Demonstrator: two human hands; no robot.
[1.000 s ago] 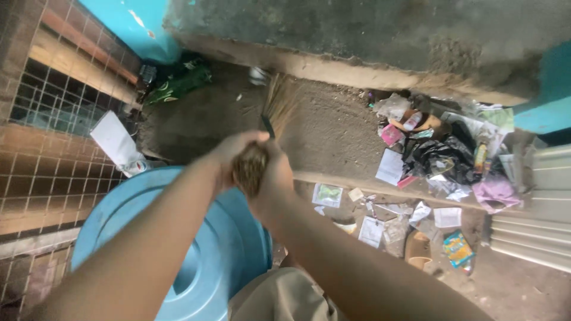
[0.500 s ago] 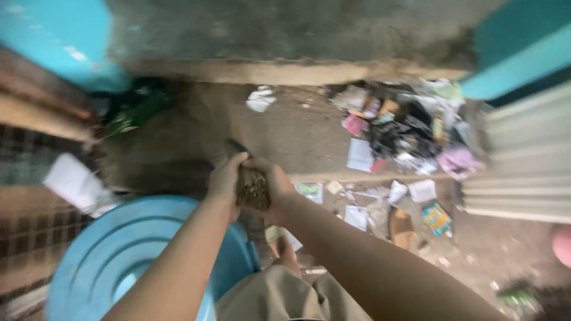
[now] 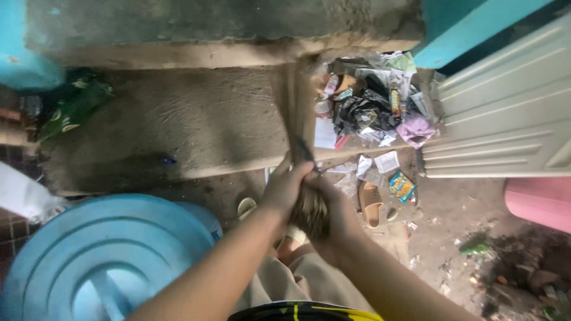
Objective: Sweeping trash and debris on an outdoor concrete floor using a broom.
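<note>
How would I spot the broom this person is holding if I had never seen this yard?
Start at the big round blue lid at lower left, then look just right of it to the two bare hands, left hand and right hand, clasped together. The broom is the brown bundle of stiff fibres fanning from them toward the litter pile, blurred, unlike the still rubbish.

Your two bare forearms rise from the bottom edge and converge near frame centre. Your left arm enters at about 7 o'clock and runs up toward 1 o'clock; your right arm enters at about 5 o'clock and runs up toward 11 o'clock. Your left hand (image 3: 286, 185) sits at the top of the pair, fingers (image 3: 295, 173) curled closed in a tight grip, knuckles facing 12 o'clock. Your right hand (image 3: 333, 211) lies just beside it at 4 o'clock, touching it, wrapped shut from the right, wrist bent slightly inward. Both wrists stay close together, elbows out of view.
</note>
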